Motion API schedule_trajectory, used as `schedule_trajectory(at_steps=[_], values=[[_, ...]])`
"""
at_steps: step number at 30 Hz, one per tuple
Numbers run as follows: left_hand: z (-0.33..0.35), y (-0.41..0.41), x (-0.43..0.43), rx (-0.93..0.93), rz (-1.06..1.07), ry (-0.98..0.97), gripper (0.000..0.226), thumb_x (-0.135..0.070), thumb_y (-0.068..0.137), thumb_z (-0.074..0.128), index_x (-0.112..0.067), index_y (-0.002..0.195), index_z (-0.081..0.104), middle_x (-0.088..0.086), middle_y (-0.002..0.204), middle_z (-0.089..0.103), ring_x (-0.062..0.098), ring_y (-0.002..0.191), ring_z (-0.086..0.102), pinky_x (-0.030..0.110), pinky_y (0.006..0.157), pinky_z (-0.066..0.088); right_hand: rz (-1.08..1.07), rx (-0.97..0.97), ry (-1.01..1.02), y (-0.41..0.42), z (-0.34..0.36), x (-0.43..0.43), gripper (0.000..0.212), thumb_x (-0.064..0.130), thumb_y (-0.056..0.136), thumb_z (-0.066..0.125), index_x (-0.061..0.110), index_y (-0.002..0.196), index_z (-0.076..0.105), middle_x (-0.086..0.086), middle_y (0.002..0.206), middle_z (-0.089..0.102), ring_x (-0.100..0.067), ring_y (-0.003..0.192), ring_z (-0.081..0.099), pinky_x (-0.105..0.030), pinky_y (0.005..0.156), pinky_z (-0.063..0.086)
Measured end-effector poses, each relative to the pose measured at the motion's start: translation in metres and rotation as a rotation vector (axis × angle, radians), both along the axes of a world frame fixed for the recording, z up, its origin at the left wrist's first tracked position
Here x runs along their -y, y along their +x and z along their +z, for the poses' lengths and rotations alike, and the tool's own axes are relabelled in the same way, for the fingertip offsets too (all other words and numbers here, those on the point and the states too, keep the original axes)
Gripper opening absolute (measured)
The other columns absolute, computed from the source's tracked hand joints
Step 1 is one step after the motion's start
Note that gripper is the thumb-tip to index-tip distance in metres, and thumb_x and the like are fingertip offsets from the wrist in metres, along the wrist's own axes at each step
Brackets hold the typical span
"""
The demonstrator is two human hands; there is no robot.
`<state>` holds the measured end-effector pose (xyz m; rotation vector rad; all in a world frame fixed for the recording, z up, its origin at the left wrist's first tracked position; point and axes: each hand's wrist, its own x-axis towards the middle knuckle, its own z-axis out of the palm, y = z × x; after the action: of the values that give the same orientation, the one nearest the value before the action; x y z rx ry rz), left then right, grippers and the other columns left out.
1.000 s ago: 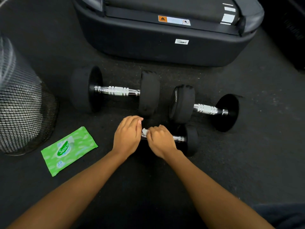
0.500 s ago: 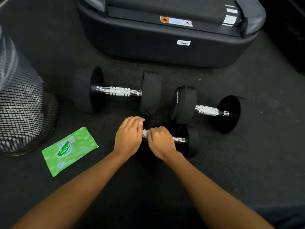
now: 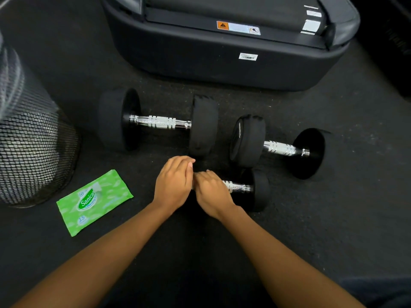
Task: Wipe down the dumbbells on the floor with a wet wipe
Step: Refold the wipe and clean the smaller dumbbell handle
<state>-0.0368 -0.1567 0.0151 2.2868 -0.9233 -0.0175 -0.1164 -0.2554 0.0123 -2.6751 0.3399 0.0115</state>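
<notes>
My right grip (image 3: pixel 211 192) is curled round the chrome handle of the small dumbbell (image 3: pixel 238 187). It touches my left grip (image 3: pixel 173 183), which cups that dumbbell's left end. The small dumbbell lies on the floor (image 3: pixel 333 218), with the largest dumbbell (image 3: pixel 160 122) just beyond it and the green wipe pack (image 3: pixel 94 202) well to its left.

Bare forearms (image 3: pixel 100 258), dark blue garment (image 3: pixel 382 293)
</notes>
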Motion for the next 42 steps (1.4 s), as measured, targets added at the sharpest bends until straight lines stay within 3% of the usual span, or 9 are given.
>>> schedule_trajectory(at_steps=[6,12,19,22,27,30,33,37,42], values=[[0.001,0.000,-0.002,-0.005,-0.010,0.008,0.044,-0.026,0.094,0.028,-0.006,0.105,0.066,0.007,0.106,0.066,0.021,0.103,0.057,0.024,0.093,0.034,0.040,0.203,-0.050,-0.020,-0.012,-0.001,0.033,0.001,0.081,0.055,0.002,0.113,0.059,-0.012,0.111,0.064,-0.024,0.106,0.058,-0.031,0.111,0.024],[-0.001,0.000,-0.001,-0.007,-0.007,0.013,0.046,-0.027,0.095,0.026,-0.007,0.106,0.066,0.006,0.107,0.066,0.020,0.105,0.056,0.026,0.095,0.035,0.019,0.325,-0.088,-0.012,-0.011,-0.011,0.014,0.003,0.080,0.051,0.003,0.092,0.058,-0.011,0.092,0.062,-0.025,0.089,0.056,-0.039,0.103,0.035],[0.002,0.000,-0.001,-0.008,0.003,0.012,0.045,-0.027,0.094,0.027,-0.008,0.105,0.066,0.004,0.106,0.066,0.020,0.105,0.056,0.026,0.093,0.036,0.049,0.376,-0.128,-0.036,-0.025,0.009,0.035,0.001,0.079,0.064,0.007,0.110,0.049,-0.012,0.109,0.061,-0.020,0.105,0.051,-0.037,0.111,0.027],[0.003,-0.001,-0.001,-0.009,-0.001,0.017,0.046,-0.028,0.094,0.026,-0.008,0.106,0.066,0.004,0.107,0.066,0.019,0.106,0.056,0.027,0.094,0.037,-0.024,0.328,-0.075,-0.050,-0.023,0.019,0.029,0.013,0.090,0.051,0.006,0.118,0.052,-0.009,0.116,0.059,-0.017,0.111,0.050,-0.035,0.112,0.024],[0.002,0.000,0.000,-0.008,0.000,0.008,0.044,-0.026,0.094,0.028,-0.007,0.104,0.066,0.005,0.105,0.066,0.020,0.104,0.056,0.024,0.093,0.034,-0.247,0.146,-0.081,-0.020,-0.011,0.012,0.043,0.023,0.091,0.023,0.006,0.086,0.063,-0.008,0.077,0.064,-0.024,0.077,0.059,-0.042,0.104,0.037],[0.002,0.000,0.000,0.005,-0.001,0.000,0.043,-0.025,0.094,0.029,-0.006,0.102,0.067,0.006,0.103,0.067,0.022,0.101,0.058,0.025,0.092,0.035,-0.253,0.093,-0.120,0.000,-0.004,0.003,0.034,0.016,0.085,0.033,0.005,0.066,0.059,-0.012,0.059,0.061,-0.031,0.059,0.059,-0.047,0.091,0.048],[0.002,0.000,-0.001,0.007,-0.005,0.001,0.042,-0.024,0.094,0.030,-0.006,0.102,0.067,0.007,0.103,0.067,0.022,0.102,0.058,0.025,0.092,0.035,-0.142,0.130,-0.128,-0.002,-0.005,-0.006,0.028,0.013,0.083,0.036,0.005,0.079,0.062,-0.010,0.072,0.065,-0.026,0.072,0.062,-0.043,0.100,0.042],[0.002,0.000,-0.001,0.003,-0.006,0.009,0.042,-0.024,0.094,0.030,-0.006,0.103,0.066,0.006,0.103,0.066,0.021,0.102,0.057,0.023,0.092,0.034,0.009,0.170,-0.057,-0.032,-0.013,-0.001,0.042,0.007,0.086,0.044,0.008,0.127,0.051,-0.006,0.124,0.057,-0.018,0.119,0.049,-0.035,0.114,0.017],[0.003,0.000,-0.002,0.003,0.000,0.013,0.043,-0.025,0.094,0.028,-0.006,0.103,0.067,0.006,0.103,0.066,0.022,0.102,0.058,0.022,0.092,0.033,-0.086,0.136,-0.090,-0.035,-0.010,0.007,0.038,0.023,0.093,0.035,0.013,0.126,0.053,-0.001,0.121,0.059,-0.014,0.115,0.050,-0.035,0.115,0.013]])
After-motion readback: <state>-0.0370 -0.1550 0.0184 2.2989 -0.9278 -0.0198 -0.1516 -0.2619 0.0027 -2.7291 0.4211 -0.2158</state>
